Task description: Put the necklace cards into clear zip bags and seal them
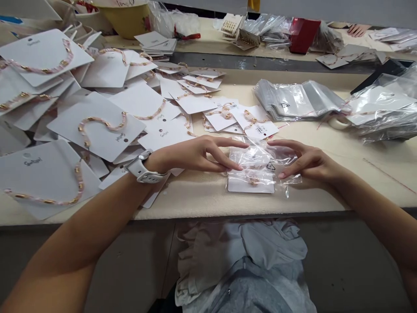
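A clear plastic bag [257, 167] with a white bracelet card inside lies flat on the table edge in front of me. My left hand [198, 154], with a white watch on the wrist, stretches its fingers out and presses the bag's left side. My right hand [304, 161] has its fingers spread, the tips resting on the bag's right side. Neither hand grips anything.
A big heap of white cards with pink-and-gold bracelets [94, 126] covers the left of the table [202, 198]. Stacks of clear bags [296, 100] lie at right. A red box [304, 34], a yellow bowl [127, 19] and another person's hand [358, 29] are at the far side.
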A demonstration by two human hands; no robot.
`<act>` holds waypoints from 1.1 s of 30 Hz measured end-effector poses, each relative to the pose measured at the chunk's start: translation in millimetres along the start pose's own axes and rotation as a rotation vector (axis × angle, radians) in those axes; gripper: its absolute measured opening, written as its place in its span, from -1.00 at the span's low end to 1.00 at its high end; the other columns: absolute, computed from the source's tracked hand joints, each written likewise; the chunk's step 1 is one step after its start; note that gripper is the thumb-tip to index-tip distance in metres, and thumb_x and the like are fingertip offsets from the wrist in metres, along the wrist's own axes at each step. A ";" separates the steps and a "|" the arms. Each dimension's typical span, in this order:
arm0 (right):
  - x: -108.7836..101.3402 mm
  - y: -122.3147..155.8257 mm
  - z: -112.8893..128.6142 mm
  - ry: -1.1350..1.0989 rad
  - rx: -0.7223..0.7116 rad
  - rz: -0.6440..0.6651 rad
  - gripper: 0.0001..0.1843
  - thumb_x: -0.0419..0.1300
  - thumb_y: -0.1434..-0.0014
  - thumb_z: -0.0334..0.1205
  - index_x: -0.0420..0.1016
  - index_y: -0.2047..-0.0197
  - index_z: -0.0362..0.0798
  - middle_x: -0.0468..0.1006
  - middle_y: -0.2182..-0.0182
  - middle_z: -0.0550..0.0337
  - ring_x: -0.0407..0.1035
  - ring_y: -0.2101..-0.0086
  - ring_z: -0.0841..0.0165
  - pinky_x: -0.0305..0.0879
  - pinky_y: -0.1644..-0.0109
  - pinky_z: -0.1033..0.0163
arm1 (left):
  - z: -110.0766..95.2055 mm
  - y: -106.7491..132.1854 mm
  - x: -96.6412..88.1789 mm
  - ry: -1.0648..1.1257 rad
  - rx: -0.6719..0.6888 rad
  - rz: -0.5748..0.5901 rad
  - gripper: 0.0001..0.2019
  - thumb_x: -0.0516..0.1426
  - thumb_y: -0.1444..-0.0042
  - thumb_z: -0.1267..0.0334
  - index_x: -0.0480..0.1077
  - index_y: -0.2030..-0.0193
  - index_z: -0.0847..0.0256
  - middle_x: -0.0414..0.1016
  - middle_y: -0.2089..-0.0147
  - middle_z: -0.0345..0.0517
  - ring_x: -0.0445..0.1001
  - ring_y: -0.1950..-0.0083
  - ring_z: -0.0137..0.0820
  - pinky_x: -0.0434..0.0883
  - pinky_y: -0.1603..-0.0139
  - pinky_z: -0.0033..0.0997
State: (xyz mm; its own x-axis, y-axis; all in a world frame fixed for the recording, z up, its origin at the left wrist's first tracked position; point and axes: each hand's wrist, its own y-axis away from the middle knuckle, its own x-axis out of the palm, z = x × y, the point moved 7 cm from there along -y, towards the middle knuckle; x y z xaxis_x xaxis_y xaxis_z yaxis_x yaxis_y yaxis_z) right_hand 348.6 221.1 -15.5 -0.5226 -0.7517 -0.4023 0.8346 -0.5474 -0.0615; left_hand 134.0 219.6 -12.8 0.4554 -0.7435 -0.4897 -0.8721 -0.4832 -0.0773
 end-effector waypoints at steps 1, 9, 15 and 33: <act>0.0 0.2 -0.1 0.006 0.009 0.001 -0.73 0.17 -0.32 -0.14 0.59 0.06 0.48 0.24 -0.32 0.57 0.17 -0.31 0.21 0.13 -0.42 0.07 | 0.0 -0.1 0.2 -0.012 -0.003 0.003 -0.74 0.18 -0.24 0.35 0.58 0.03 -0.10 0.30 -0.37 -0.19 0.28 -0.38 -0.22 0.32 -0.34 -0.23; 2.4 -1.1 0.9 0.024 0.011 0.018 -0.61 0.17 -0.27 -0.33 0.59 0.05 0.43 0.22 -0.33 0.57 0.20 -0.29 0.26 0.25 -0.34 0.18 | 5.9 1.1 6.7 -0.074 -0.078 0.057 -0.75 0.18 -0.25 0.30 0.56 0.01 -0.12 0.23 -0.41 -0.23 0.24 -0.41 -0.22 0.35 -0.32 -0.23; 6.3 -1.0 -0.2 0.008 -0.017 0.069 -0.43 0.16 -0.16 -0.49 0.56 -0.03 0.42 0.16 -0.36 0.58 0.18 -0.30 0.32 0.20 -0.36 0.25 | 1.1 0.1 10.6 -0.145 -0.089 0.090 -0.75 0.13 -0.28 0.30 0.58 0.01 -0.05 0.25 -0.40 -0.17 0.28 -0.38 -0.24 0.37 -0.28 -0.27; -7.8 4.7 28.8 0.467 -0.116 -0.279 -0.39 -0.05 -0.32 -0.48 0.61 0.15 0.51 0.36 -0.17 0.53 0.24 -0.05 0.25 0.23 -0.12 0.02 | -37.1 -7.4 11.7 -0.432 -0.008 -0.292 -0.57 -0.09 -0.36 0.37 0.42 -0.20 -0.07 0.25 -0.39 -0.20 0.28 -0.33 -0.35 0.24 -0.37 -0.23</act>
State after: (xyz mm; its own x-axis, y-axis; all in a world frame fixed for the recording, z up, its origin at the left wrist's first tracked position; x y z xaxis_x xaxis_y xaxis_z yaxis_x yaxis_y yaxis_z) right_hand 351.6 213.8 13.7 -0.6162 -0.3261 -0.7169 0.7028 -0.6385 -0.3136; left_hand 152.5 197.3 14.2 0.5627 -0.3192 -0.7625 -0.7173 -0.6471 -0.2585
